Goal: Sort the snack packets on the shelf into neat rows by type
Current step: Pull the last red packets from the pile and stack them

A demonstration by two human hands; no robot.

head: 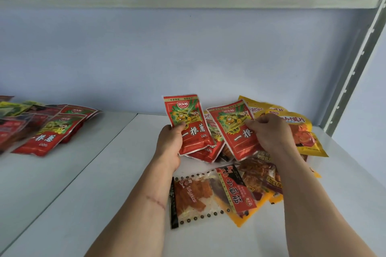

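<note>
My left hand (169, 144) holds a red snack packet (188, 123) with green and yellow artwork, lifted upright above the white shelf (104, 183). My right hand (269, 132) grips a second red packet (231, 129) of the same kind, tilted slightly right. Under both lies a mixed heap: more red packets (208, 151), yellow packets (300, 129) behind my right hand, a clear packet of orange strips (193, 196) and a yellow-edged packet with a red and black label (236, 191) in front.
At the shelf's left end lies another group of packets (48, 129), mostly the same red kind, with green and dark ones behind. A pale blue wall (188, 54) backs the shelf. A grey metal upright (353, 73) stands at the right, an upper shelf (188, 2) overhead.
</note>
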